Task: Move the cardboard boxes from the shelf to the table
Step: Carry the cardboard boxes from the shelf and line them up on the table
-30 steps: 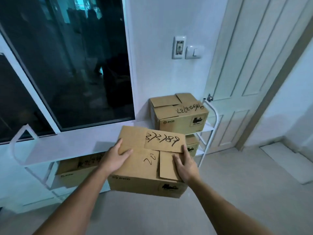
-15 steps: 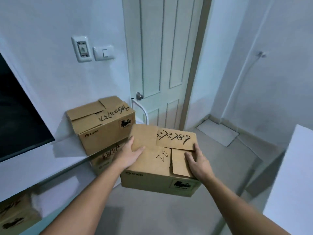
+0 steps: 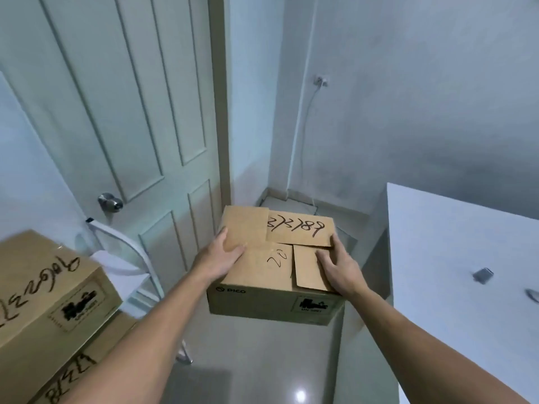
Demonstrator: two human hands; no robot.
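Cardboard box (image 3: 262, 275) marked "373789", "20", "PICO", held by both hands.

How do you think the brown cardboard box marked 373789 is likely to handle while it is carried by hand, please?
The brown cardboard box marked 373789 probably stays stiff: its sides look square. It seems fairly light, since the left hand and right hand carry it level in the air. Its interlocked top flaps sit slightly uneven and might lift if pressed.
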